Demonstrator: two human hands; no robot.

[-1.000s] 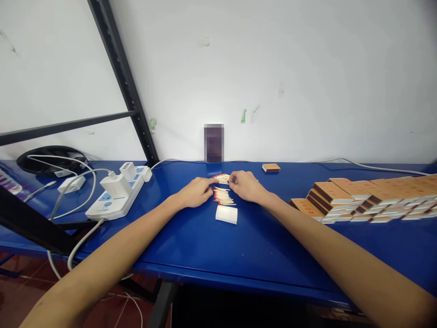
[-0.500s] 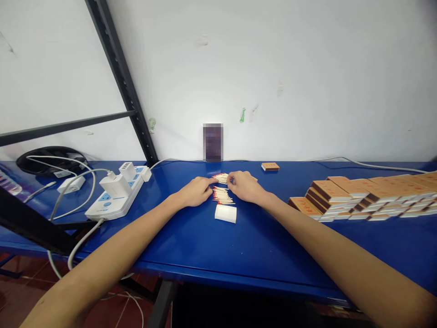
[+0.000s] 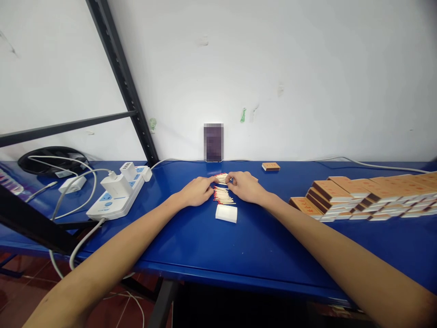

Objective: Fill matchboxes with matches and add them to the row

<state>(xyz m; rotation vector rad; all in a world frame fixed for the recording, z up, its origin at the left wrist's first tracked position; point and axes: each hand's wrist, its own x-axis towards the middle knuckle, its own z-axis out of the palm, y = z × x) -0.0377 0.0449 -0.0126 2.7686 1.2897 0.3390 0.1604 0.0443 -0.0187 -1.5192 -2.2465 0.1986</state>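
Note:
A loose heap of red-tipped matches (image 3: 223, 195) lies on the blue table (image 3: 246, 241). My left hand (image 3: 197, 191) and my right hand (image 3: 244, 186) meet at the far end of the heap, fingers curled, pinching a small bundle of matches (image 3: 221, 178) between them. A white inner matchbox tray (image 3: 226, 213) sits just in front of the heap, untouched.
Several stacked matchboxes (image 3: 368, 196) fill the table's right side. A single matchbox (image 3: 271, 166) lies near the wall. A white power strip (image 3: 118, 191) with plugs and cables sits at the left, beside a black metal rack post (image 3: 126, 86). A dark blurred object (image 3: 213, 142) leans against the wall.
The hands have drawn slightly closer together on the match bundle; otherwise nothing has moved.

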